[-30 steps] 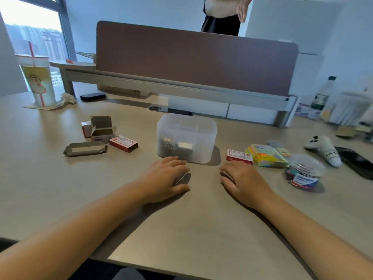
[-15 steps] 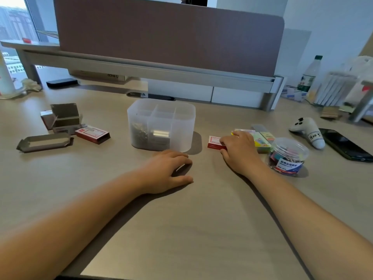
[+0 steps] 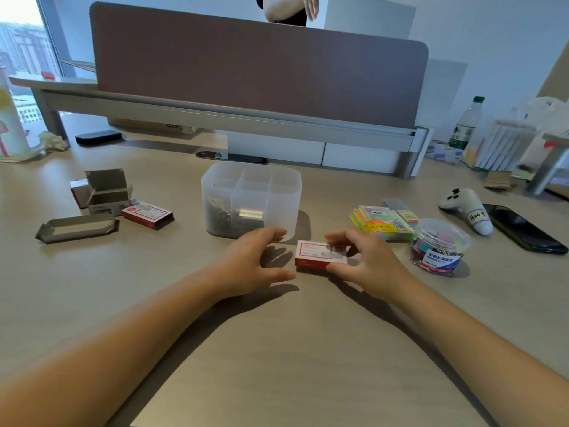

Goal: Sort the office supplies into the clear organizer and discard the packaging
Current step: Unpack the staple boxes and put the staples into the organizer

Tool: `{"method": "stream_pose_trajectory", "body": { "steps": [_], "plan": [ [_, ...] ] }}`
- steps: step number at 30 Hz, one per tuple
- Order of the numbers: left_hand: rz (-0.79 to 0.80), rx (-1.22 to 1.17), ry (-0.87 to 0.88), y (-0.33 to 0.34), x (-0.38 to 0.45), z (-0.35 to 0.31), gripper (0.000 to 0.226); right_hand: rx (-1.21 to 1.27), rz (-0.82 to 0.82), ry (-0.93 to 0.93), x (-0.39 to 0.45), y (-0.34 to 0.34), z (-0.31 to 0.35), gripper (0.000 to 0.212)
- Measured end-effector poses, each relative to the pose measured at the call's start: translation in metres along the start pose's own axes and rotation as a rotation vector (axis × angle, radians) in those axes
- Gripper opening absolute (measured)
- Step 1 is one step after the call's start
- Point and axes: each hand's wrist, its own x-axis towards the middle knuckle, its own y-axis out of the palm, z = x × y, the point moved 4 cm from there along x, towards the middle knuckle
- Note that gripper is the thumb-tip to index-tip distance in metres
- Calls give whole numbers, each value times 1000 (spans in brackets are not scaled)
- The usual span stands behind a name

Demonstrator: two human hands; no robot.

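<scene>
Head view: right grip [image 3: 366,263] clamps the staple box [image 3: 317,255]; left grip [image 3: 249,260] apart beside it.

Two bare arms reach in from about 6 o'clock. No sleeves cover them. The left hand [image 3: 249,260] and right hand [image 3: 366,263] wear no rings, no watch and no gloves. The fingernails are short and plain.

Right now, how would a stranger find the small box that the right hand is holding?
Start at the clear organizer in the desk's middle. Just in front of it, to the right, the right hand grips a red and white box. Unlike the similar box far left, it looks closed.
</scene>
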Motion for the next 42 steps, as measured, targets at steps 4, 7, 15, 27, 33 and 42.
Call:
{"method": "stream_pose_trajectory", "body": {
  "steps": [4,7,15,27,33,42],
  "plan": [
    [-9,-42,42,-3,-3,-1,54,68,-15,-102,0,10,22,42],
    [-78,-107,62,-15,-4,5,43,81,-110,-125,5,14,29,42],
    [-194,-328,57,-35,-11,22,40,412,-189,81,21,29,34,31],
    [-145,-427,11,-29,-11,24,37,603,-278,41,19,35,30,23],
    [-116,-435,22,-30,-11,24,41,673,-273,14,17,33,35,24],
    [-89,-554,50,-35,-14,24,41,646,-279,26,14,32,34,21]
  ]
}}
